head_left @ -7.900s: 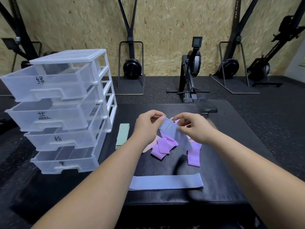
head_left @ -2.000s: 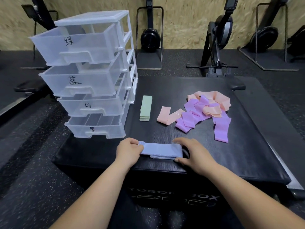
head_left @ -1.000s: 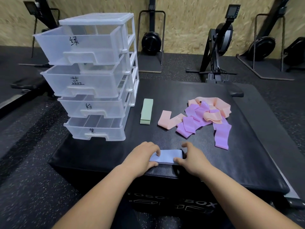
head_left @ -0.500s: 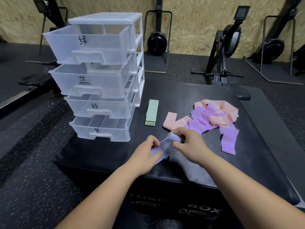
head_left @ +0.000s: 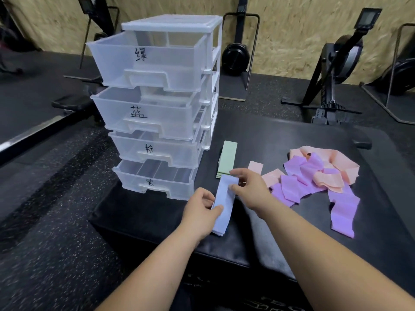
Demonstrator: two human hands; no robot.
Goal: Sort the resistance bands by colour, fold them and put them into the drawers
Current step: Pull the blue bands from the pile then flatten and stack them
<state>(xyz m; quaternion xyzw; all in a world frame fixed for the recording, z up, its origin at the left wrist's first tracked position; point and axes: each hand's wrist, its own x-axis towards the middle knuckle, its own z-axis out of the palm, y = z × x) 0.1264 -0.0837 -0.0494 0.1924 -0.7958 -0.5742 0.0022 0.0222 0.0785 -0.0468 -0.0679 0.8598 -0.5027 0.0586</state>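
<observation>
A folded light-blue band (head_left: 224,207) is held just above the black padded box (head_left: 280,140). My left hand (head_left: 199,214) pinches its near left edge. My right hand (head_left: 251,189) pinches its far end. A clear plastic chest (head_left: 161,102) stands at the left with all its drawers pulled out, each marked with a handwritten character. A folded green band (head_left: 228,158) lies beside the chest. Loose purple bands (head_left: 314,189) and pink bands (head_left: 325,162) lie tangled in a heap to the right.
The padded box's front edge (head_left: 224,254) runs just below my hands, with speckled black gym floor (head_left: 56,221) to the left. Exercise machines (head_left: 332,70) and stands line the wooden back wall.
The blue band was folded flat at the box's front edge; both hands have since lifted it and turned it lengthwise, moving it toward the chest. My view has shifted left.
</observation>
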